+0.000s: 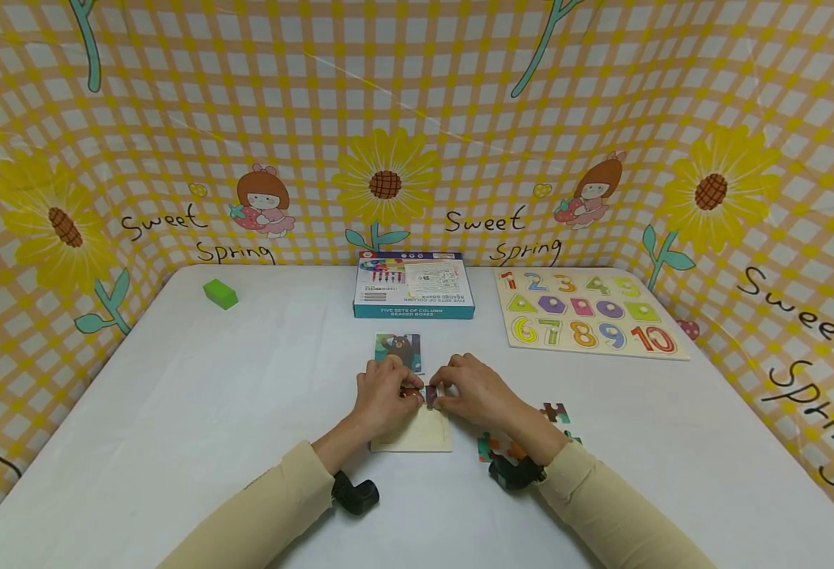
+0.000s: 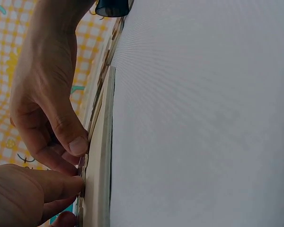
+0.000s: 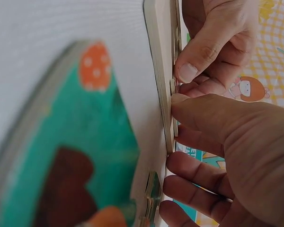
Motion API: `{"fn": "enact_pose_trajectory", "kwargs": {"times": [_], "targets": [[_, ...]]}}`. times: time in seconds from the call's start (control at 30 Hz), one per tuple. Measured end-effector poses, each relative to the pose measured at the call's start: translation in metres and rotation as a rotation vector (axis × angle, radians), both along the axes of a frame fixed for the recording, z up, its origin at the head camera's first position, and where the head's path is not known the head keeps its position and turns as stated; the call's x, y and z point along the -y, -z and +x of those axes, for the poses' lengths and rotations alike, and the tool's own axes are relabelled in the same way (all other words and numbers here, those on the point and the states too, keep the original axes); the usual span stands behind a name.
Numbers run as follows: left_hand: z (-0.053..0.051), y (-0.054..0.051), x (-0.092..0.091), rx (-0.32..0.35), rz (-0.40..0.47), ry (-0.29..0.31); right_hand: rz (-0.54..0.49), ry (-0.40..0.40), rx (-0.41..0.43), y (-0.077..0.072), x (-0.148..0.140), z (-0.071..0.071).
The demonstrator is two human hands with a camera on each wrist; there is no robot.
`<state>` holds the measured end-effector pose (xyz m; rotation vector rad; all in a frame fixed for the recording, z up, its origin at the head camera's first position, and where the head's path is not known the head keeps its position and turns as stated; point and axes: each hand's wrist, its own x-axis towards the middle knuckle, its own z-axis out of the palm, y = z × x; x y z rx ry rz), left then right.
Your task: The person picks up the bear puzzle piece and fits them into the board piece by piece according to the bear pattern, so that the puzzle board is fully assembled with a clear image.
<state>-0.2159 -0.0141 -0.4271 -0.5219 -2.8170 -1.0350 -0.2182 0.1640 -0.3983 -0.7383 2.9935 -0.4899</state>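
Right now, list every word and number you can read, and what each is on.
"Sweet Spring": checked cloth, repeated.
"FIVE SETS OF COLUMN BEADED BOXES": box, front side and, upside down, top.
"1 2 3 4 5 6 7 8 9 10": number board.
Too small to read: the box's white label and remaining print.

And there's the box (image 1: 413, 300) at the back of the white surface (image 1: 267, 356) — teal front edge, upside-down print on its top, a pale label (image 1: 431, 279) up there too. Swing left: a green block (image 1: 220, 293), near the corner. Over to the right, the number board (image 1: 594, 318) lies flat, digits one to ten in two rows, coloured shapes running between. Behind everything rises the checked cloth (image 1: 417, 79) — big sunflowers (image 1: 385, 184), girls (image 1: 263, 197) hugging strawberries, "Sweet Spring" in black script!
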Motion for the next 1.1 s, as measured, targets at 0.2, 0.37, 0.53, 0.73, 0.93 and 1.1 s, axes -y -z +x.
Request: {"fn": "enact_pose_trajectory", "kwargs": {"times": [0.2, 0.37, 0.53, 0.73, 0.93, 1.1], "targets": [[0.0006, -0.0003, -0.0001, -0.009, 0.001, -0.004, 0.004, -0.001, -0.004, 0.0003, 0.0, -0.0002], [0.001, -0.0002, -0.0003, -0.008, 0.007, -0.004, 0.005, 0.002, -0.004, 0.0004, 0.0006, -0.0005], [0.0011, 0.0006, -0.0006, -0.004, 0.004, -0.011, 0.006, 0.007, -0.012, 0.0008, 0.0003, -0.0002], [0.0011, 0.0009, -0.0012, -0.005, 0.002, -0.018, -0.013, 0.023, -0.013, 0.0018, 0.0001, -0.0001], [0.0015, 0.0017, -0.0017, -0.005, -0.002, -0.025, -0.015, 0.03, -0.019, 0.0029, 0.0006, -0.0003], [0.0017, 0.0024, -0.0023, -0.011, -0.008, -0.029, -0.019, 0.036, -0.018, 0.0036, 0.0009, -0.0005]]}}
